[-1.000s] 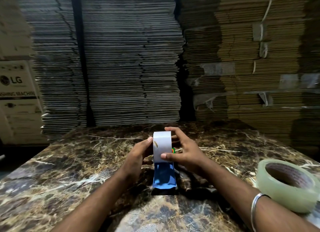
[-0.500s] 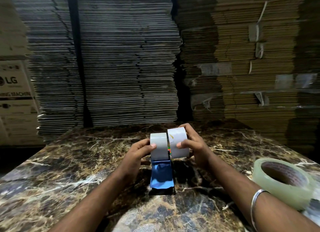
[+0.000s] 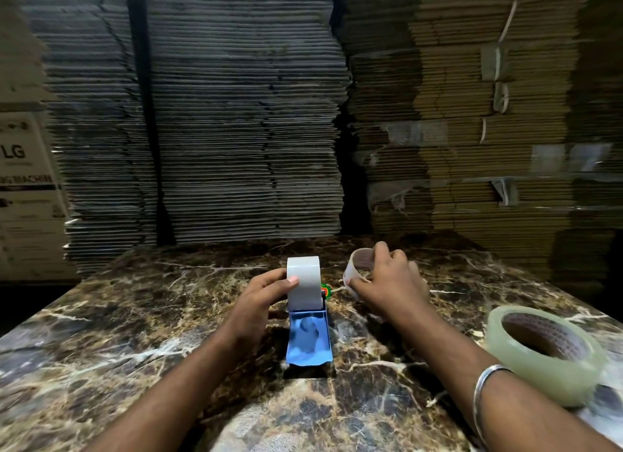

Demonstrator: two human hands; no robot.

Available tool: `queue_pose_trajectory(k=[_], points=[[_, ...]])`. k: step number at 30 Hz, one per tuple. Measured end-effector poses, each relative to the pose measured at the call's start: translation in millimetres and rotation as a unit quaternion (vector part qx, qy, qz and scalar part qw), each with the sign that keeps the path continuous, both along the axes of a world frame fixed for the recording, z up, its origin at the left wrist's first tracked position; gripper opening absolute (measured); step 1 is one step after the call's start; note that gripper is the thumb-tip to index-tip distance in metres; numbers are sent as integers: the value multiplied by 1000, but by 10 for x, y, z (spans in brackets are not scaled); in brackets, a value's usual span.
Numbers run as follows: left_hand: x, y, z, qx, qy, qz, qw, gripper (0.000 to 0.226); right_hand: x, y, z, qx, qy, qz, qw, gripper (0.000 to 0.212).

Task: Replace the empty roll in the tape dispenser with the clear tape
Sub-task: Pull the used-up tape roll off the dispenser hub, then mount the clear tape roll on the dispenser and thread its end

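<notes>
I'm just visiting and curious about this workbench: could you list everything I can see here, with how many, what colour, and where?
tape dispenser: one, blue, upright at the table's middle, a white part on top.
empty roll: one, pale core, right of the dispenser, off it.
clear tape: one, clear with a brown core, lying flat at the right edge.
table: one, brown marble with pale veins.
flattened cardboard: several tall stacks, grey and brown, behind the table.
printed box: one, pale, far left.
bracelet: one, silver, right wrist.
left hand: steadying the dispenser's white part.
right hand: holding the empty roll.
</notes>
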State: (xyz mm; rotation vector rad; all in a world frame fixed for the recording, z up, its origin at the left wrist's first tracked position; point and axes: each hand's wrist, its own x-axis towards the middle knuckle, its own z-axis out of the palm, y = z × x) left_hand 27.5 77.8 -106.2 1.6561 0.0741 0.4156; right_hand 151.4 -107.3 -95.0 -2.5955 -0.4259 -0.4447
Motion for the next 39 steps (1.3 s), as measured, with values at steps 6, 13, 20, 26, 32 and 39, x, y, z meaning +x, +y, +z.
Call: queue_pose_trajectory(k=[6,13,20,26,32,39], points=[[-7,-18,20,10,-2,-9,1000,47,32,22,-61,-28,4,3,1000,57],[-49,-73,77,3,-10,-31,999,37,50,20,-66,13,53,34,998,52],[-60,-87,83,0,-18,-37,999,35,192,21,-160,13,8,60,998,50],[-54,-74,70,5,-25,-35,999,32,-58,40,37,124,-74,187,972,60],[-31,-40,50,-53,-28,-17,998,33,-284,83,54,161,16,446,880,70],[17,-25,23,-80,-16,3,997,30,-223,138,11,109,6,423,899,74]])
